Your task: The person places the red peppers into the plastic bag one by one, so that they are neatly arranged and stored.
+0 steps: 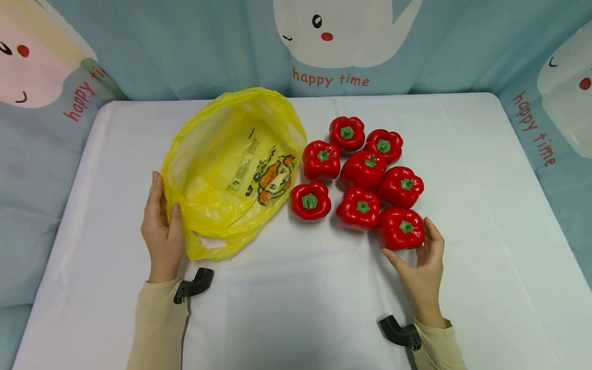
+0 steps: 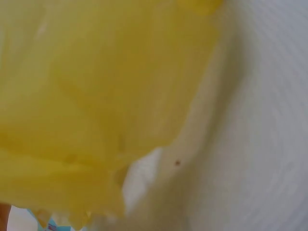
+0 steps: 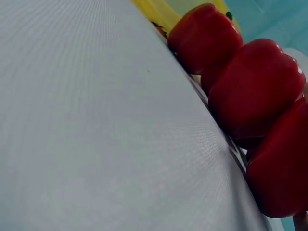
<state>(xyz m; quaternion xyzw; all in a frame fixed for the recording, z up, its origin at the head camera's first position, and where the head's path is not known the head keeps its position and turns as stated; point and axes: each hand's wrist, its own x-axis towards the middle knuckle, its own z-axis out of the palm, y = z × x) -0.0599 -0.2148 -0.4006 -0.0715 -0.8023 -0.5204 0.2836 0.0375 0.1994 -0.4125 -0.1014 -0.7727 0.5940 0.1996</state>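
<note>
A yellow plastic bag lies with its wide mouth facing up, dark print showing inside. At its left rim my left hand holds the edge, thumb on the near side and fingers along the outside. Yellow film fills much of the left wrist view and hides most of that hand. My right hand grips the nearest red bell pepper, thumb at its lower left and fingers at its right side. This pepper still stands among the others; in the right wrist view only fingertips show beside it.
Several more red bell peppers with green stems cluster right of the bag, among them one pepper close to its rim and one pepper at the back. White cloth covers the table. A blue printed curtain hangs behind.
</note>
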